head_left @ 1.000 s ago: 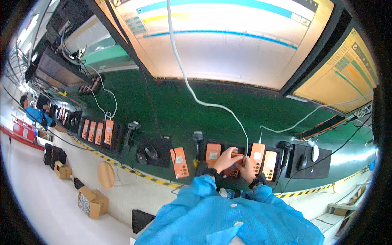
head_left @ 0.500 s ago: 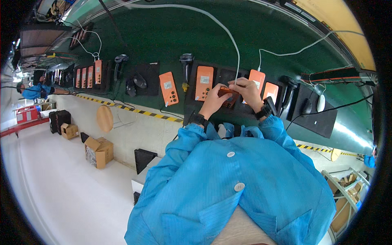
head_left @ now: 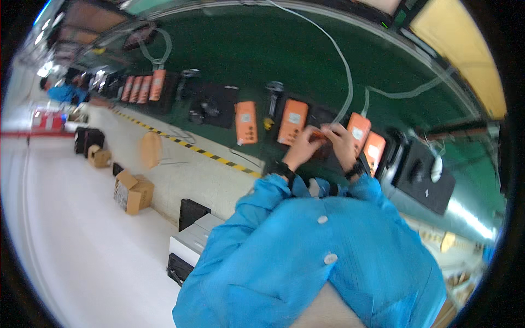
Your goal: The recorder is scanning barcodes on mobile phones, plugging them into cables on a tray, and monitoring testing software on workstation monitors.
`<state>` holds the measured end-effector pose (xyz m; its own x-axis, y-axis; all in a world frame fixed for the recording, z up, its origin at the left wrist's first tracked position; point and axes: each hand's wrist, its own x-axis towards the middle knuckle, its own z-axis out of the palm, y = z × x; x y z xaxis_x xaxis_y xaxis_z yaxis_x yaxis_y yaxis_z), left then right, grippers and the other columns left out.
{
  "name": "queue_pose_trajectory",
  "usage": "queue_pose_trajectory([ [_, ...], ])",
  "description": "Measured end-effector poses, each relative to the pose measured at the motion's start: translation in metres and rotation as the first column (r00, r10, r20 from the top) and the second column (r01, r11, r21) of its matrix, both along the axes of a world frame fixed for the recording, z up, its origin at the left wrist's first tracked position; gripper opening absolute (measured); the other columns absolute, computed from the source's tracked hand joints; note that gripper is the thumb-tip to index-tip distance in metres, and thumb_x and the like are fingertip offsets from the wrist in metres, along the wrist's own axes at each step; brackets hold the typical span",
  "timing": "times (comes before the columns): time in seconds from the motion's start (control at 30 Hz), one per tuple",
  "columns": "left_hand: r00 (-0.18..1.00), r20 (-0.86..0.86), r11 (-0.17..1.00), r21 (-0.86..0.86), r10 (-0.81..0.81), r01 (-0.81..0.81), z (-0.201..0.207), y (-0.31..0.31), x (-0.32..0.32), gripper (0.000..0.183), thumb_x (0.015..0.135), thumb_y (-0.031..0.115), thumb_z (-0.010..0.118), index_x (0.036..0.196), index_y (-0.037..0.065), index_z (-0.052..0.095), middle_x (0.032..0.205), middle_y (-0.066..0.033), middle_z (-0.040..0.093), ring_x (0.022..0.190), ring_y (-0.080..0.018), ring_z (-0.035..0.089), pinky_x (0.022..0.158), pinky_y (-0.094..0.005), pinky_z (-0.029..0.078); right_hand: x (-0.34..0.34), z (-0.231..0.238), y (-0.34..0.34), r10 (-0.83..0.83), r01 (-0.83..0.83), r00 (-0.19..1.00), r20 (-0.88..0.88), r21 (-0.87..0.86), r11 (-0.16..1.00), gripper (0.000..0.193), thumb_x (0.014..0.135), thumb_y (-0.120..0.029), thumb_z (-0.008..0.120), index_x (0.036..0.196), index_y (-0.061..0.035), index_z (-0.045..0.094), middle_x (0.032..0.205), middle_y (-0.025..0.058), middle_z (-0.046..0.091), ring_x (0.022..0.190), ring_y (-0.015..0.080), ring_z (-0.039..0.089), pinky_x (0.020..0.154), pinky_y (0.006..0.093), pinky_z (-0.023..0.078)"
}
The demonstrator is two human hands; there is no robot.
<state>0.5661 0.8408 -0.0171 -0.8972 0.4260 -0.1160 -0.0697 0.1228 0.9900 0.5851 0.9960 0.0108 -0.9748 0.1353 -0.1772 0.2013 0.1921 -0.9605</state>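
My left hand (head_left: 302, 148) is closed on an orange phone (head_left: 321, 147), tilted up and partly hidden by my fingers. Fingertips of my right hand (head_left: 341, 144) pinch the end of a white charging cable (head_left: 348, 76) at the top edge of that phone. Whether the plug sits in the port cannot be made out. To the left lie an orange phone with a white label (head_left: 293, 121) and another orange phone (head_left: 246, 122). Right of my hands, an orange phone on a white cable (head_left: 358, 131) lies beside a further orange phone (head_left: 374, 152).
Handheld scanners (head_left: 273, 98) stand along the green bench (head_left: 240, 60). A black mat (head_left: 424, 177) with a white mouse (head_left: 436, 169) lies at the right. Several orange phones (head_left: 144, 88) lie farther left. On the floor are a cardboard box (head_left: 134, 191) and a round wooden stool (head_left: 151, 150).
The whole view has shifted and blurred, so the bench items appear farther right and tilted. My hands keep the same hold on the phone and cable.
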Motion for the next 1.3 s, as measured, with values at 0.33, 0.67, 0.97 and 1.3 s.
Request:
queue_pose_trajectory([
  [0.33, 0.997, -0.07, 1.0, 0.001, -0.018, 0.018, 0.006, -0.007, 0.005, 0.024, 0.085, 0.011, 0.065, 0.104, 0.001, 0.055, 0.096, -0.0131, 0.062, 0.093, -0.0223, 0.061, 0.079, -0.0332, 0.047, 0.016, 0.011, -0.013, 0.019, 0.028, 0.975, -0.223, 0.207, 0.978, 0.015, 0.083, -0.012, 0.067, 0.09, 0.0021, 0.068, 0.087, 0.0117, 0.057, 0.082, 0.024, 0.056, 0.077, 0.0326, 0.043],
  [0.67, 0.967, -0.228, 0.975, -0.161, 0.115, -0.154, -0.004, -0.036, 0.016, 0.046, 0.086, 0.017, 0.066, 0.123, 0.0, 0.044, 0.116, -0.0148, 0.053, 0.106, -0.0232, 0.055, 0.085, -0.0347, 0.047, 0.005, -0.016, -0.005, 0.024, -0.025, 1.0, -0.006, -0.048, 0.999, 0.027, 0.085, -0.008, 0.066, 0.109, 0.002, 0.064, 0.102, 0.009, 0.065, 0.092, 0.0157, 0.06, 0.081, 0.0272, 0.047],
  [0.97, 0.997, 0.053, 0.968, -0.247, 0.056, -0.041, -0.026, -0.251, 0.054, 0.032, 0.092, 0.029, 0.057, 0.112, 0.004, 0.055, 0.101, -0.0098, 0.063, 0.095, -0.0195, 0.06, 0.083, -0.0337, 0.047, -0.082, -0.068, 0.013, -0.365, 0.388, 0.922, -0.132, 0.335, 0.859, 0.04, 0.082, -0.009, 0.065, 0.117, 0.008, 0.055, 0.095, 0.0101, 0.063, 0.084, 0.0173, 0.058, 0.075, 0.0314, 0.047],
  [1.3, 0.676, 0.242, 0.717, -0.269, 0.696, -0.643, -0.045, -0.564, 0.132, 0.028, 0.09, 0.025, 0.058, 0.103, 0.0, 0.061, 0.091, -0.0099, 0.066, 0.084, -0.0197, 0.063, 0.076, -0.0321, 0.05, -0.043, 0.011, -0.467, 0.823, -0.877, 0.478, 0.306, 0.111, 0.468, 0.039, 0.091, -0.03, 0.057, 0.109, 0.0041, 0.063, 0.099, 0.0145, 0.068, 0.091, 0.0213, 0.063, 0.08, 0.0338, 0.048],
])
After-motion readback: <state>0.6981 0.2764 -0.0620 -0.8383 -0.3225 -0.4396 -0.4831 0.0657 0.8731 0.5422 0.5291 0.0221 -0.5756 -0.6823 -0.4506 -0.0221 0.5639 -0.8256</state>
